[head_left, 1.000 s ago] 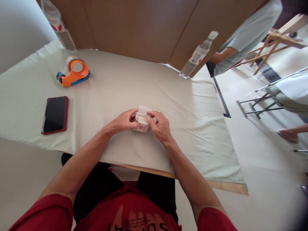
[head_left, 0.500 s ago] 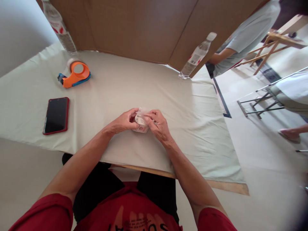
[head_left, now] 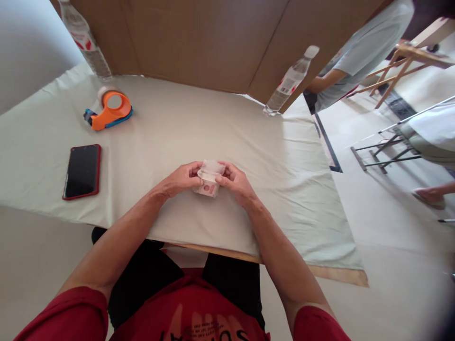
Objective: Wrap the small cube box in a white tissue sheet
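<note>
A small white packet with red print [head_left: 209, 179] is held just above the pale cloth-covered table [head_left: 170, 137], near its front middle. My left hand [head_left: 177, 180] grips the packet's left side with curled fingers. My right hand [head_left: 237, 183] pinches its right side and top, fingers bent over a white flap. Both hands touch the packet and partly hide it.
A red-cased phone [head_left: 82, 170] lies face up at the left. An orange tape dispenser [head_left: 109, 110] sits at the back left beside a water bottle [head_left: 84, 39]. A second bottle [head_left: 289, 81] leans at the back right against a cardboard wall [head_left: 199, 38]. Another person's arm [head_left: 327, 83] is beyond it.
The white flap that stood up above the packet has been pressed down. My right fingers moved from the top to the packet's right side. The left hand barely moved.
</note>
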A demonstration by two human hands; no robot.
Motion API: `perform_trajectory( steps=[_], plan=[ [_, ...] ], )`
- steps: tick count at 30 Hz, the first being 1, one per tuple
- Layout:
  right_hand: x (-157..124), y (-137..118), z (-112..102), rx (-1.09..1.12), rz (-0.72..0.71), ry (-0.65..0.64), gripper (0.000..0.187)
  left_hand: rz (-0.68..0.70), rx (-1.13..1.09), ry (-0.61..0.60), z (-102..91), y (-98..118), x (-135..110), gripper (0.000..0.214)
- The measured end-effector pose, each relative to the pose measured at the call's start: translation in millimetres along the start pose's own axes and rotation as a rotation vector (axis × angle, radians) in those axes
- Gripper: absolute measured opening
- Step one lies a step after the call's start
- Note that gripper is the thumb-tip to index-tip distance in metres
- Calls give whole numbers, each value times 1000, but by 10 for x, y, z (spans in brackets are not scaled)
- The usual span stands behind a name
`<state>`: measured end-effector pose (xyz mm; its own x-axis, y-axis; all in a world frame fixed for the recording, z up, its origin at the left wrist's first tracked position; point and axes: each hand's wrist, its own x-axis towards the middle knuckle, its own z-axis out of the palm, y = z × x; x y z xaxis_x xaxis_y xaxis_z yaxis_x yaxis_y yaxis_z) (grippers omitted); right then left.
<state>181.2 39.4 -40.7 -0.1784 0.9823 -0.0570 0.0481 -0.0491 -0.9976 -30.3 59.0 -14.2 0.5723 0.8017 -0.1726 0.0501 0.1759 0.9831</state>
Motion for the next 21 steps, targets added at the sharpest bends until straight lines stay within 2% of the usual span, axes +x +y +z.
perform_trajectory(
  steps=[3,8,14,21],
  plan=[
    [-28,-33,15,-33,15,-16,84,-16,16,29,18,3,-1,62],
    [-49,-47,57,-55,36,21,79,-10,55,57,53,17,-19,67],
    [-55,-18,65,-70,27,-13,76,0,47,-42,21,11,-31,57],
    [24,-11,36,-57,-24,92,47,-43,-30,-29,11,-50,3,66]
  ],
)
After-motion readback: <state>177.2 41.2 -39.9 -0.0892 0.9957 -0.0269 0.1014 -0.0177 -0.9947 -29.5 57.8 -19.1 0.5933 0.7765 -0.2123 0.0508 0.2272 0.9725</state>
